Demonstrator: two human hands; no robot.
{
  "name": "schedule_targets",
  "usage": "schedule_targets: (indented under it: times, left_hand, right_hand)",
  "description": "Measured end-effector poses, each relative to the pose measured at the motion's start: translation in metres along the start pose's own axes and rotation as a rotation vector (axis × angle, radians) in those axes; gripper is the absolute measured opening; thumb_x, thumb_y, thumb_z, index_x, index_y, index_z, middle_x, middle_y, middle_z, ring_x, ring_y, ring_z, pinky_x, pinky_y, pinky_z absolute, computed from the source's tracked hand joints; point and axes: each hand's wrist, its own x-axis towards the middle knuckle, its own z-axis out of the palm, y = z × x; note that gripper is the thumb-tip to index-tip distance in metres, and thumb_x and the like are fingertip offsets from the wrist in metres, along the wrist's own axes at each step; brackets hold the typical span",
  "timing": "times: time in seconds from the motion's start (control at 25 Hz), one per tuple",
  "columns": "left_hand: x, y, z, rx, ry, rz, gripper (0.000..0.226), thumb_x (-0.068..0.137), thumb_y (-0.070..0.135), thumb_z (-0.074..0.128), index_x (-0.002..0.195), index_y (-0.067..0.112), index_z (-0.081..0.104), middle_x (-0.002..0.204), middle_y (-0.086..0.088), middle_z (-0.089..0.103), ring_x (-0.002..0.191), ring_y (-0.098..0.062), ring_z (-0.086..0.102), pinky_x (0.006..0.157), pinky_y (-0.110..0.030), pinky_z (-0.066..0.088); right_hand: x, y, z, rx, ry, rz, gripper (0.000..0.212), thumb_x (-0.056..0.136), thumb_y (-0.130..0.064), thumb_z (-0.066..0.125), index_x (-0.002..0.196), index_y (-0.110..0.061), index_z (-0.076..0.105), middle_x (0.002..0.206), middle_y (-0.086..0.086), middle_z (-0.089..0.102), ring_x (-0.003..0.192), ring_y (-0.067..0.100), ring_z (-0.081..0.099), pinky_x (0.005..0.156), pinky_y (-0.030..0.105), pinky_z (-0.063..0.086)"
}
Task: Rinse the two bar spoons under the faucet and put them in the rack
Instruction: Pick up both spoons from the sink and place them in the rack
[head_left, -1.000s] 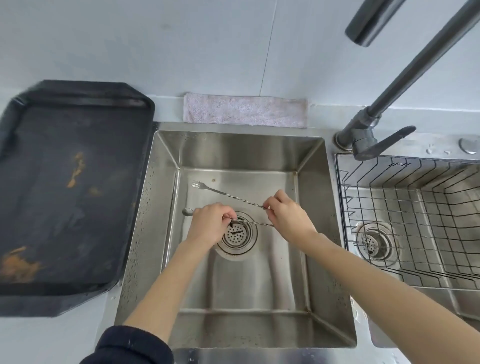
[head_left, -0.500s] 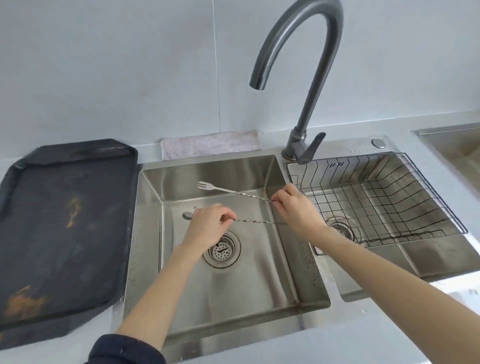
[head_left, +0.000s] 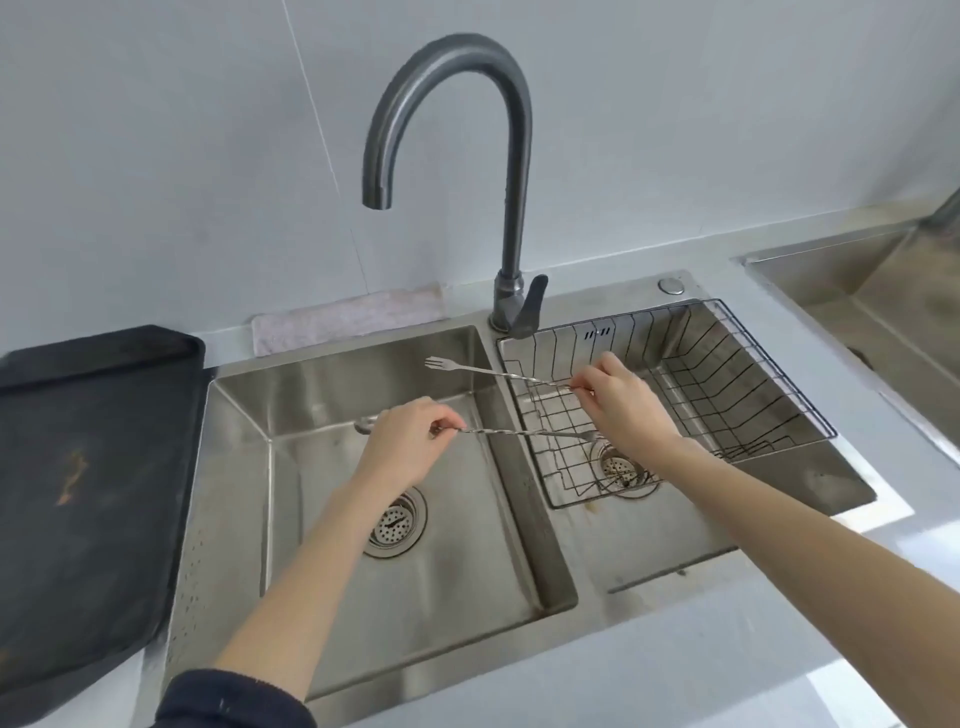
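Over the left steel sink basin (head_left: 322, 545), the left hand (head_left: 402, 449) pinches one twisted-stem steel bar spoon (head_left: 524, 432), held level across the divider. Farther right, the right hand (head_left: 626, 410) pinches the second, fork-tipped bar spoon (head_left: 493, 373) above the black wire rack (head_left: 737, 374).

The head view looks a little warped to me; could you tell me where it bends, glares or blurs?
Head view: wide-angle lens bows the counter edge and black tray; bright window glare falls on the counter at lower right; the faucet is sharp; both bar spoons are thin but legible; slight softness on the right hand.
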Motion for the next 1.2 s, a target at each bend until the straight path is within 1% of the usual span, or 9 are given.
schedule_targets:
  times: [0.12, 0.24, 0.32, 0.48, 0.64, 0.8, 0.92, 1.12, 1.2]
  left_hand:
    - [0.004, 0.024, 0.020, -0.018, 0.002, -0.022, 0.018, 0.085, 0.012, 0.058, 0.094, 0.014, 0.073, 0.100, -0.007, 0.070, 0.094, -0.022, 0.063, 0.085, -0.029, 0.044]
    - [0.007, 0.047, 0.039, -0.046, 0.004, -0.063, 0.018, 0.084, 0.010, 0.059, 0.096, 0.011, 0.072, 0.103, -0.008, 0.072, 0.094, -0.022, 0.064, 0.080, -0.022, 0.041]
    - [0.011, 0.061, 0.049, -0.052, 0.016, -0.098, 0.018, 0.085, 0.011, 0.058, 0.096, 0.012, 0.072, 0.104, -0.006, 0.072, 0.095, -0.021, 0.063, 0.082, -0.022, 0.042]
    - [0.017, 0.081, 0.071, -0.045, 0.032, -0.163, 0.017, 0.084, 0.012, 0.059, 0.094, 0.013, 0.073, 0.104, -0.006, 0.071, 0.096, -0.020, 0.063, 0.089, -0.027, 0.043]
    - [0.023, 0.094, 0.089, -0.063, 0.027, -0.203, 0.016, 0.084, 0.013, 0.060, 0.092, 0.014, 0.073, 0.102, -0.005, 0.071, 0.095, -0.020, 0.063, 0.093, -0.031, 0.044]
    - [0.036, 0.100, 0.094, -0.072, 0.049, -0.231, 0.016, 0.083, 0.013, 0.059, 0.091, 0.016, 0.073, 0.099, -0.006, 0.071, 0.096, -0.023, 0.063, 0.095, -0.038, 0.045]
    - [0.046, 0.103, 0.094, -0.044, 0.047, -0.252, 0.017, 0.084, 0.014, 0.058, 0.093, 0.016, 0.073, 0.100, -0.005, 0.070, 0.097, -0.021, 0.062, 0.093, -0.034, 0.045]
    - [0.057, 0.097, 0.099, -0.032, -0.017, -0.294, 0.018, 0.085, 0.015, 0.058, 0.096, 0.015, 0.072, 0.102, -0.005, 0.069, 0.096, -0.020, 0.061, 0.090, -0.029, 0.042]
    - [0.060, 0.092, 0.100, -0.025, -0.039, -0.307, 0.018, 0.085, 0.015, 0.058, 0.096, 0.015, 0.071, 0.103, -0.004, 0.070, 0.091, -0.016, 0.060, 0.088, -0.026, 0.041]
  right_hand:
    - [0.003, 0.035, -0.017, -0.012, -0.015, -0.007, 0.023, 0.096, -0.013, 0.045, 0.108, -0.001, 0.061, 0.109, 0.016, 0.054, 0.088, 0.036, 0.060, 0.072, 0.042, 0.051]
    - [0.008, 0.070, -0.026, -0.033, -0.054, -0.020, 0.024, 0.096, -0.014, 0.046, 0.108, -0.001, 0.061, 0.109, 0.017, 0.053, 0.088, 0.038, 0.060, 0.074, 0.047, 0.053]
    - [0.015, 0.093, -0.029, -0.039, -0.087, -0.001, 0.024, 0.096, -0.014, 0.045, 0.108, -0.002, 0.061, 0.111, 0.017, 0.052, 0.091, 0.039, 0.059, 0.078, 0.048, 0.052]
    - [0.028, 0.133, -0.031, -0.058, -0.164, 0.005, 0.023, 0.096, -0.016, 0.043, 0.106, -0.007, 0.063, 0.110, 0.014, 0.051, 0.094, 0.038, 0.059, 0.085, 0.053, 0.050]
    - [0.043, 0.163, -0.031, -0.080, -0.203, -0.002, 0.024, 0.096, -0.016, 0.043, 0.106, -0.008, 0.063, 0.111, 0.014, 0.051, 0.096, 0.038, 0.059, 0.085, 0.053, 0.051]
    - [0.058, 0.183, -0.027, -0.114, -0.234, -0.001, 0.026, 0.097, -0.019, 0.042, 0.110, -0.007, 0.062, 0.113, 0.014, 0.051, 0.098, 0.039, 0.058, 0.084, 0.050, 0.051]
    - [0.068, 0.190, -0.019, -0.130, -0.281, -0.004, 0.027, 0.098, -0.019, 0.042, 0.112, -0.006, 0.062, 0.115, 0.016, 0.051, 0.101, 0.039, 0.057, 0.082, 0.046, 0.048]
    - [0.083, 0.193, 0.004, -0.112, -0.342, -0.024, 0.027, 0.097, -0.017, 0.044, 0.112, -0.006, 0.063, 0.115, 0.018, 0.052, 0.101, 0.041, 0.058, 0.083, 0.046, 0.050]
    - [0.089, 0.192, 0.012, -0.118, -0.364, -0.019, 0.027, 0.097, -0.017, 0.044, 0.113, -0.006, 0.062, 0.117, 0.018, 0.052, 0.104, 0.041, 0.057, 0.084, 0.045, 0.048]
